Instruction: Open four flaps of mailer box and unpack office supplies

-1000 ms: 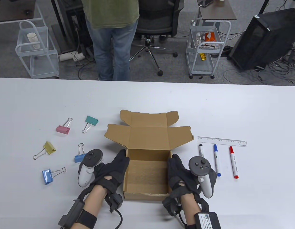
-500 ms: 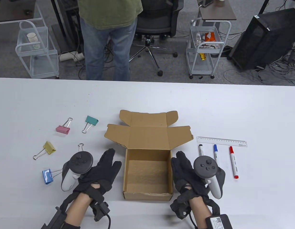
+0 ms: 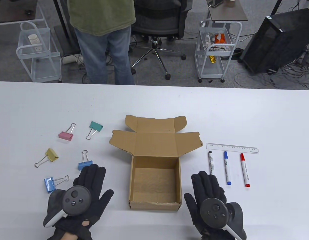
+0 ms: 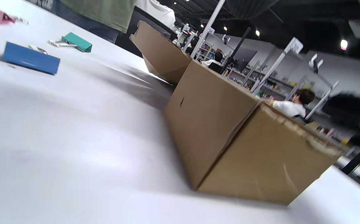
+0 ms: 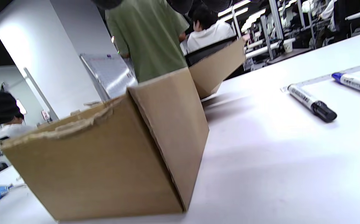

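Found the mailer box (image 3: pixel 155 175) standing near the front edge of the table (image 3: pixel 154 105), lid and flaps thrown back toward the far side, interior bare down to the cardboard floor. Counted the supplies already outside it: on the left a pink binder clip (image 3: pixel 66 135), a teal one (image 3: pixel 96 126), a yellow one (image 3: pixel 51 153) and two blue ones (image 3: pixel 83 165) (image 3: pixel 49 184); on the right a clear ruler (image 3: pixel 232 148) with a black marker (image 3: pixel 210 162), a blue marker (image 3: pixel 227 168) and a red marker (image 3: pixel 245 170) lined up below it. Judged opening and unpacking both done, with nothing visibly left in the box, though possibly something small stayed hidden behind the near wall from this angle. Saw the left hand (image 3: pixel 88 190) lying flat, fingers spread wide, holding nothing, just beside the box's left wall and apart from it. Saw the right hand (image 3: pixel 208 197) likewise flat and spread, empty, apart from the right wall. Read both as rest positions closing the job.
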{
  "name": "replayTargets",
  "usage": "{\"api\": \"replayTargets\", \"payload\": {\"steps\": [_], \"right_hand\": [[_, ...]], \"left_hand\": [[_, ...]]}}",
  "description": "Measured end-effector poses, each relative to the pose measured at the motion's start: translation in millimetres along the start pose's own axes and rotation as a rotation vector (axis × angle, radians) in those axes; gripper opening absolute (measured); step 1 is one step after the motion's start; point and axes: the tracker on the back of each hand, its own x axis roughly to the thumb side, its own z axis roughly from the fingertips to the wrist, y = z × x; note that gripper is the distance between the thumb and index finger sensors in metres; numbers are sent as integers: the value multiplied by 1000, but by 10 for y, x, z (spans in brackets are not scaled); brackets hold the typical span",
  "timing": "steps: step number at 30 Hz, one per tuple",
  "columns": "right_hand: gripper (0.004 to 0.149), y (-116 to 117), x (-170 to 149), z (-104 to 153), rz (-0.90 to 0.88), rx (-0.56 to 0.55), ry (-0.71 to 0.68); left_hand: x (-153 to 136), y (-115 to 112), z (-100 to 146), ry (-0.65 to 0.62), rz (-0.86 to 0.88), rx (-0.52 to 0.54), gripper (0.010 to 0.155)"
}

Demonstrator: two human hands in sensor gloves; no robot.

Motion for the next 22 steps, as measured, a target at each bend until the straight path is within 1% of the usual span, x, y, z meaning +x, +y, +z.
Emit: {"api": "replayTargets", "payload": {"steps": [1, 3, 7, 10, 15, 18, 22], "right_hand": [[68, -16, 14, 20, 1, -21, -8], [68, -17, 36, 33, 35, -36, -16], [68, 34, 16, -17, 42, 7, 11], [68, 81, -22, -71, 44, 57, 49], [67, 83, -30, -66, 63, 38, 65], [67, 113, -31, -92, 83, 65, 80], [67, 131, -69, -113, 62, 88, 98]], "left_hand": [[21, -35, 2, 0, -36, 3, 80], [39, -79, -12, 0, -48, -7, 80], [15, -90, -8, 17, -36, 19, 80], [-48, -115, -22, 44, -4, 3, 79], [-79, -137, -52, 53, 10, -22, 80], [-74, -146, -61, 52, 3, -29, 80], [-97, -156, -67, 58, 17, -37, 80]]}}
